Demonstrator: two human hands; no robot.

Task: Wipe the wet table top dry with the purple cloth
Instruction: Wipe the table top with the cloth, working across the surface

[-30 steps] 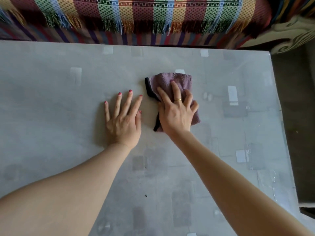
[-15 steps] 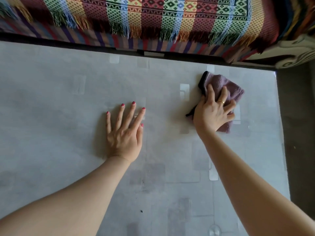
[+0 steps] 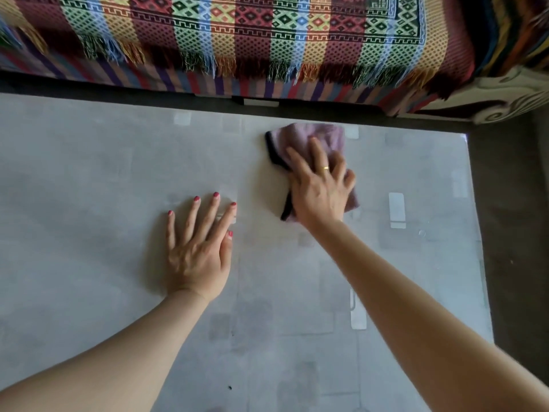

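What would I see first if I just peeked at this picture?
First, the bright striped woven blanket with fringe, stretched across the top beyond the grey table top. Next, the purple cloth near the table's far edge, with the right hand pressing down on it. The left hand, nails painted red, lies flat on the table beside it.

Cloth: we see the purple cloth [image 3: 309,138] back toward the middle of the far edge, after it had swung out to the far right corner half a second ago; a second ago it lay nearer us, just beside the resting hand.
Right hand [image 3: 319,188]: it has travelled left with the cloth, fingers spread and pressing on it.
Right arm: it now reaches less far to the right.
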